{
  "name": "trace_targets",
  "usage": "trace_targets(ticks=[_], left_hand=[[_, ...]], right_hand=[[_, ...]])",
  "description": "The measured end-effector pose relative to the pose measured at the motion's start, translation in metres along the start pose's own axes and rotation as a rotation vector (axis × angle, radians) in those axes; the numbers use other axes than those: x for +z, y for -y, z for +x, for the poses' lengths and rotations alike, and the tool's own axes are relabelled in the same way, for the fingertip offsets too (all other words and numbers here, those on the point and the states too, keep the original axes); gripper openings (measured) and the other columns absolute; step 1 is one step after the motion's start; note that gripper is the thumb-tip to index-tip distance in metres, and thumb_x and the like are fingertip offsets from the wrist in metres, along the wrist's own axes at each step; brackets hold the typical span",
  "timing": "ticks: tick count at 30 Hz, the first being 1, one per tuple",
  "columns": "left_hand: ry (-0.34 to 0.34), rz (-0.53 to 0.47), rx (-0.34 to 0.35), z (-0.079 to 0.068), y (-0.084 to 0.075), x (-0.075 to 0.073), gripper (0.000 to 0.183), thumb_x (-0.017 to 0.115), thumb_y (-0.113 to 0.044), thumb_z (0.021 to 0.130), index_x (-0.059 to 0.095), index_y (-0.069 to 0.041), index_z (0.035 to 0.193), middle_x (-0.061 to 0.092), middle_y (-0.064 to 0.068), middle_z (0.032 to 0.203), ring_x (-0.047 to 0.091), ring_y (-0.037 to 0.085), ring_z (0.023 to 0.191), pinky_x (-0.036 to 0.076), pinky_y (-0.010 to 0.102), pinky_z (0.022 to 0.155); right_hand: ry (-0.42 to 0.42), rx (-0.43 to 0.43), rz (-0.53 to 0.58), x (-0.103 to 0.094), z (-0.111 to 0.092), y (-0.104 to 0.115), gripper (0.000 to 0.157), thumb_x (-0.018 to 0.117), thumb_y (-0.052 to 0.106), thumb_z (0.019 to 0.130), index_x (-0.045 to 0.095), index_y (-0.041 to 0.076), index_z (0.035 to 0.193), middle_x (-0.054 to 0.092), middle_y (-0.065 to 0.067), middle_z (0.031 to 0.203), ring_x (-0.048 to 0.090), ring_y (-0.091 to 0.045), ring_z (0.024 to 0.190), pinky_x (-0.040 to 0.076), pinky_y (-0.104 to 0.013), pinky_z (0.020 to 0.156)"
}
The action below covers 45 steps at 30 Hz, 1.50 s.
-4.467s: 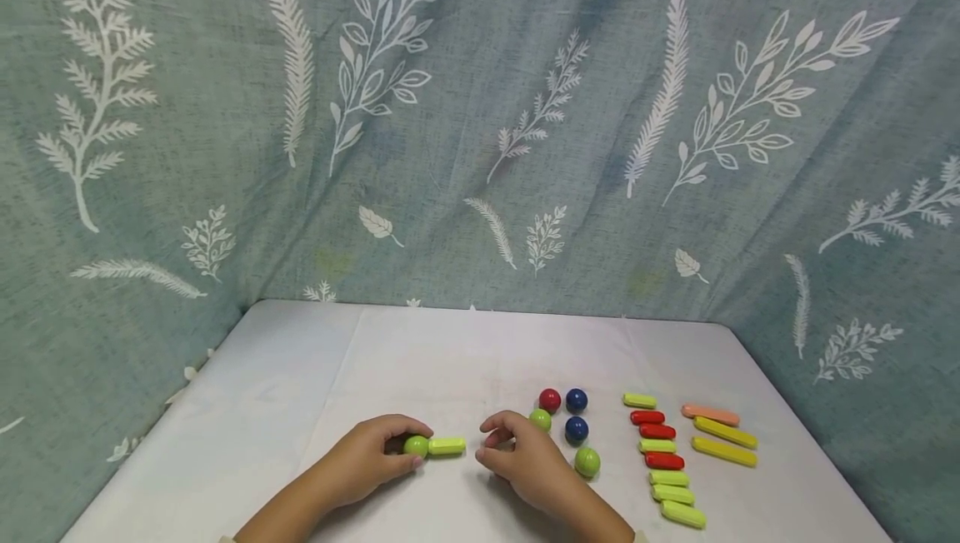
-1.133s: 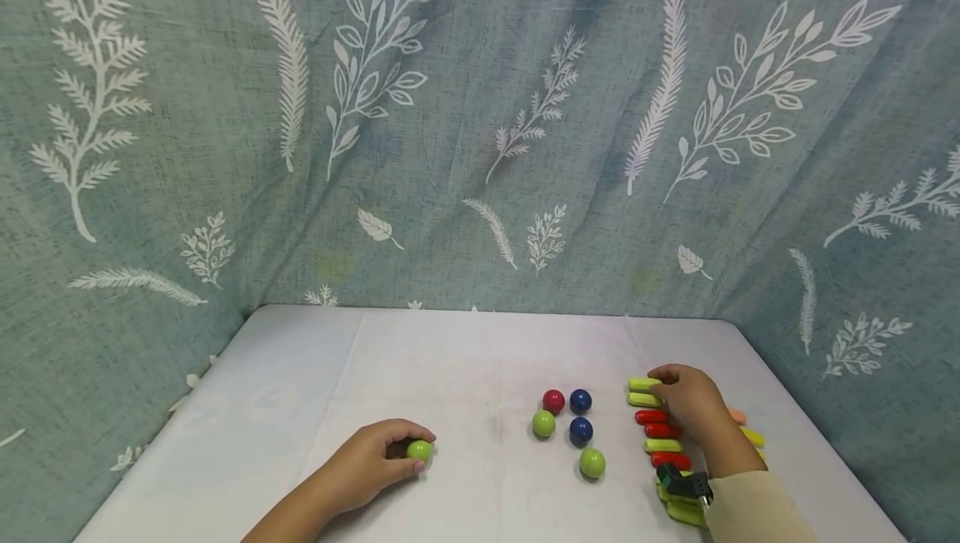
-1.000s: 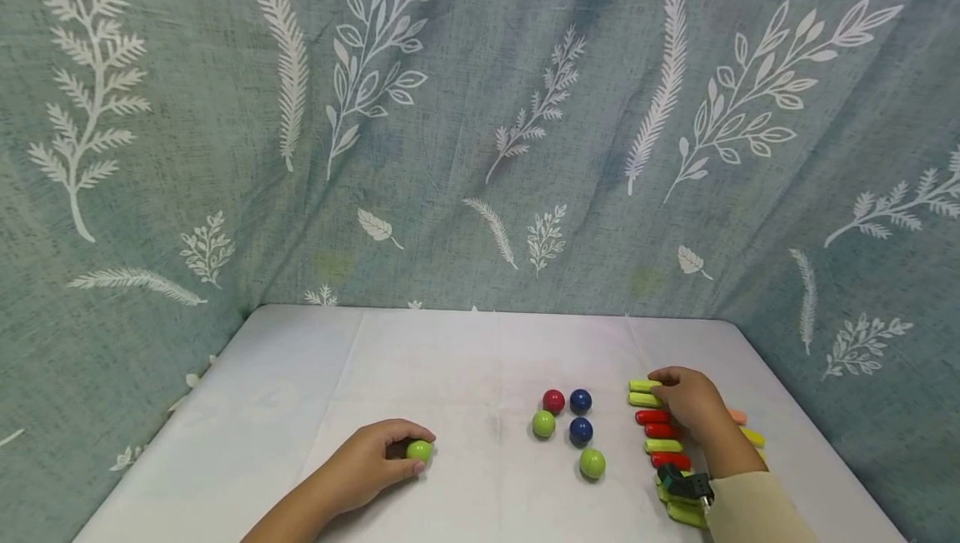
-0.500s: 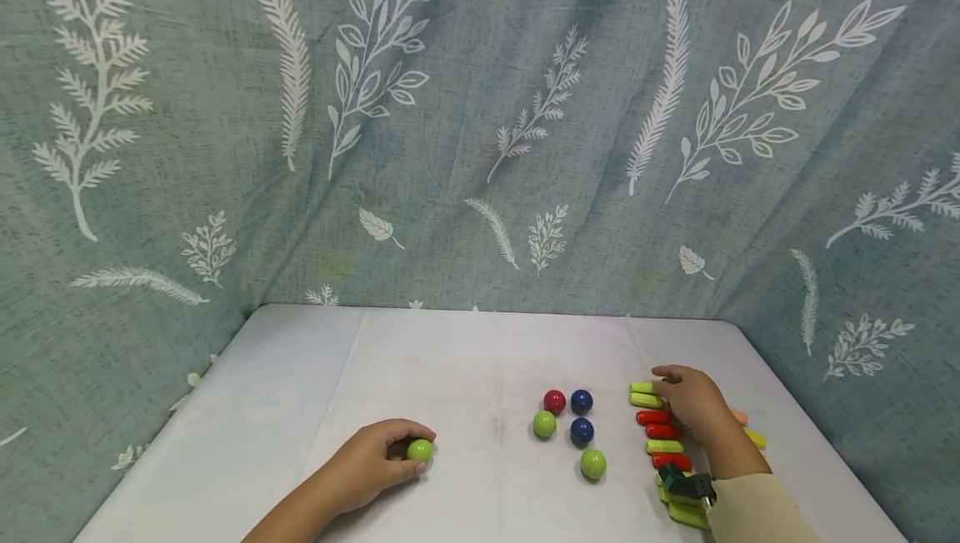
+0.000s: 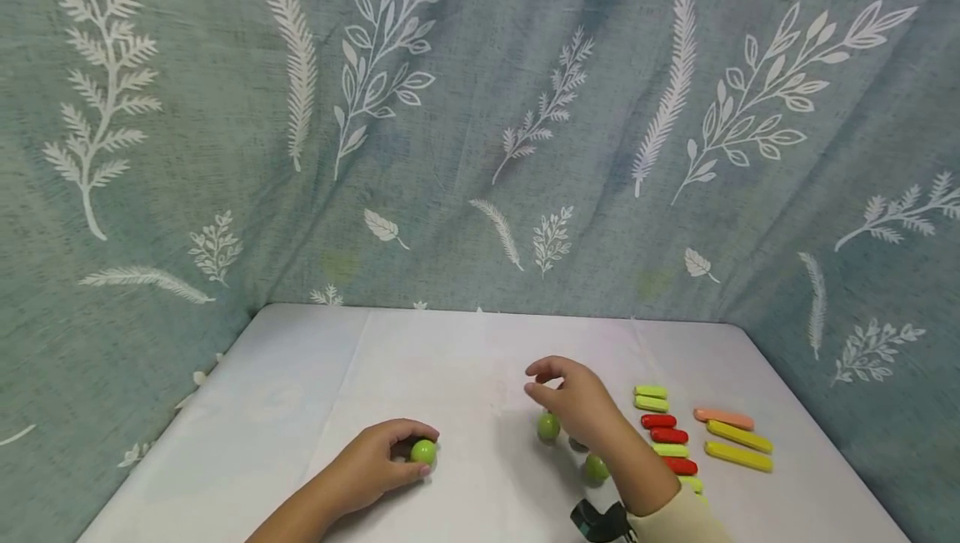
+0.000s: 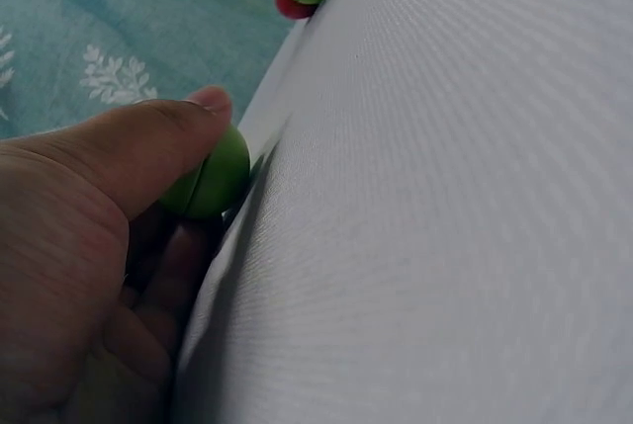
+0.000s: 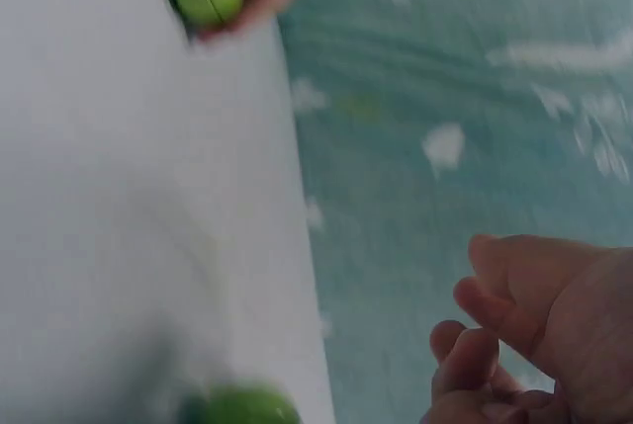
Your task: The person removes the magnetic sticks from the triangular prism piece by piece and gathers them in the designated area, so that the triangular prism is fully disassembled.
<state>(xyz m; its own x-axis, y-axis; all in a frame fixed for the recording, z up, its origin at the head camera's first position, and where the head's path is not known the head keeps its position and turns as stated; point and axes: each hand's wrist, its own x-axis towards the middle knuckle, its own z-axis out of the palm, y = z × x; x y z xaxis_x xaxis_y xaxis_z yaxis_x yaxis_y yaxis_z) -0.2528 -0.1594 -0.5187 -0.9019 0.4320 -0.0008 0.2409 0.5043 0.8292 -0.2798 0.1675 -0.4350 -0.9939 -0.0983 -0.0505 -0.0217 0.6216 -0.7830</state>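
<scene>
In the head view my left hand (image 5: 375, 464) holds a green ball (image 5: 423, 451) at the table's middle left, between thumb and fingers. The left wrist view shows a seam line across this ball (image 6: 223, 177), with the thumb pressed on it. My right hand (image 5: 581, 406) hovers over the group of balls with fingers loosely bent and nothing between them. Below it lie one green ball (image 5: 548, 426) and another green ball (image 5: 596, 468). A dark ball (image 5: 577, 445) shows only in part, and the hand hides the others. The left wrist view shows a red ball (image 6: 292, 6).
Right of the balls lies a column of short sticks, lime (image 5: 651, 391) and red (image 5: 669, 435); the right forearm covers its lower end. Farther right are an orange stick (image 5: 723, 419) and two long yellow sticks (image 5: 738, 455). Patterned cloth (image 5: 480, 151) surrounds the white table (image 5: 435, 360).
My right hand has left the top lime sticks and moved left over the balls. Since the oldest frame, the lime stick beside the left hand's ball has joined the column. The left hand stays put.
</scene>
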Motion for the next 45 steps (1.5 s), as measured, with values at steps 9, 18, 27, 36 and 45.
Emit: trace_targets(ticks=[9, 18, 27, 36, 45], left_hand=[[-0.016, 0.037, -0.003, 0.004, -0.002, 0.002, 0.045, 0.086, -0.04, 0.086, 0.07, -0.023, 0.126, 0.07, -0.011, 0.123, 0.067, 0.008, 0.107, 0.056, 0.024, 0.091], [-0.022, 0.034, 0.019, 0.004, -0.004, 0.001, 0.043, 0.086, -0.038, 0.087, 0.071, -0.02, 0.123, 0.069, -0.009, 0.116, 0.068, 0.007, 0.102, 0.056, 0.022, 0.088], [-0.036, 0.115, 0.046, 0.014, -0.016, 0.009, 0.035, 0.088, -0.032, 0.086, 0.076, -0.025, 0.117, 0.065, -0.011, 0.108, 0.063, 0.004, 0.094, 0.055, 0.022, 0.082], [0.026, 0.139, 0.033, 0.039, -0.049, 0.041, 0.042, 0.09, -0.025, 0.083, 0.076, -0.018, 0.121, 0.066, -0.01, 0.105, 0.061, 0.006, 0.091, 0.054, 0.024, 0.079], [0.008, 0.066, 0.052, 0.065, -0.071, 0.076, 0.03, 0.092, -0.021, 0.08, 0.072, -0.018, 0.103, 0.065, -0.01, 0.095, 0.061, 0.005, 0.087, 0.053, 0.022, 0.078]], right_hand=[[0.11, -0.155, -0.005, 0.057, -0.005, 0.022, 0.026, 0.08, 0.029, 0.094, 0.074, 0.02, 0.118, 0.073, -0.003, 0.113, 0.059, -0.02, 0.092, 0.052, -0.035, 0.073], [0.149, -0.156, 0.028, 0.082, -0.011, 0.021, 0.024, 0.081, 0.028, 0.093, 0.073, 0.021, 0.114, 0.071, 0.01, 0.099, 0.059, -0.017, 0.088, 0.049, -0.035, 0.072], [0.078, -0.103, 0.106, 0.059, -0.026, 0.008, 0.027, 0.081, 0.029, 0.092, 0.073, 0.018, 0.116, 0.069, 0.007, 0.1, 0.06, -0.018, 0.085, 0.051, -0.03, 0.066], [-0.006, -0.066, 0.131, 0.032, -0.033, 0.006, 0.024, 0.079, 0.036, 0.094, 0.072, 0.024, 0.114, 0.068, 0.005, 0.102, 0.06, -0.019, 0.083, 0.053, -0.033, 0.064], [-0.144, 0.016, 0.288, 0.003, -0.035, -0.009, 0.02, 0.072, 0.034, 0.099, 0.073, 0.02, 0.113, 0.069, -0.006, 0.102, 0.06, -0.021, 0.084, 0.052, -0.03, 0.066]])
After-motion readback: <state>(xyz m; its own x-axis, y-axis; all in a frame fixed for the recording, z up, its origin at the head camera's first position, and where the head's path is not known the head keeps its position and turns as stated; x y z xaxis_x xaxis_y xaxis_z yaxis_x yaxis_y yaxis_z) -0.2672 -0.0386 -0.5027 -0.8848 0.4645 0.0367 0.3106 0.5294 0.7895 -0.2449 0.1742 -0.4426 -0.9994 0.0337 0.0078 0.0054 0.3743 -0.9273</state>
